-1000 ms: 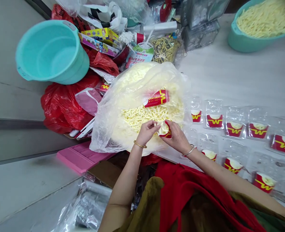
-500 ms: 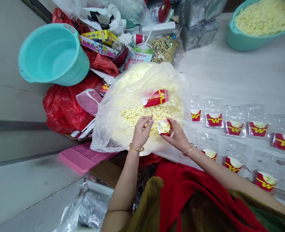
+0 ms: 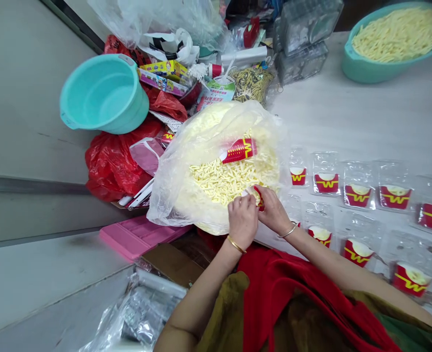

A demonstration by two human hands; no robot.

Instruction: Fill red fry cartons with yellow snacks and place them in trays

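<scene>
My right hand [image 3: 274, 211] grips a small red-and-white fries carton [image 3: 261, 201], its mouth turned toward my left hand [image 3: 242, 222]. The left fingers are curled together at that mouth; what they pinch, if anything, is hidden behind the knuckles. Both hands are over the near side of a large clear plastic bag [image 3: 170, 183], which lies open and full of small pale-yellow fry-shaped pieces [image 3: 217, 182]. On these pieces rests a nested stack of red cartons [image 3: 238, 150] with a yellow zigzag mark.
Clear pouches with red cartons [image 3: 326, 184] lie in two rows at right. A teal basin of pale fries [image 3: 395, 36] stands at back right. Another teal basin [image 3: 103, 95] sits on red bags [image 3: 116, 161] at left. Clear boxes [image 3: 304, 63] are stacked behind; a pink tray [image 3: 142, 237] lies at lower left.
My left hand has moved right, from over the loose pieces to the carton's mouth. My right hand still grips the carton. The whole view has shifted slightly.
</scene>
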